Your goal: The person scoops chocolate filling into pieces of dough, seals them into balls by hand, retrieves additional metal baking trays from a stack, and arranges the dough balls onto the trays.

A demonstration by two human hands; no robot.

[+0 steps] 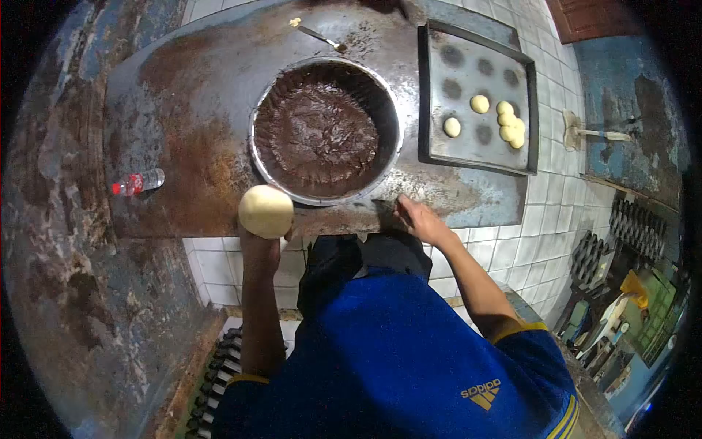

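Observation:
A large round ball of pale dough (266,211) rests in my left hand (268,245), which is mostly hidden beneath it, at the table's front edge. Just behind it stands a wide metal pot (400,139) holding a dark brown, sticky paste (322,132). My right hand (417,218) is at the front edge, right of the pot, with its fingers curled together; anything inside them is hidden. On the right, a square metal tray (462,80) bears several small pale dough balls (480,104), some clustered and touching, and dark round marks.
The worn metal table (197,102) has a red-labelled plastic bottle (139,182) lying at its left. A spoon-like utensil (319,36) lies behind the pot beside crumbs. White wall tiles (552,139) border the right side. Racks and tools (603,322) are at the lower right.

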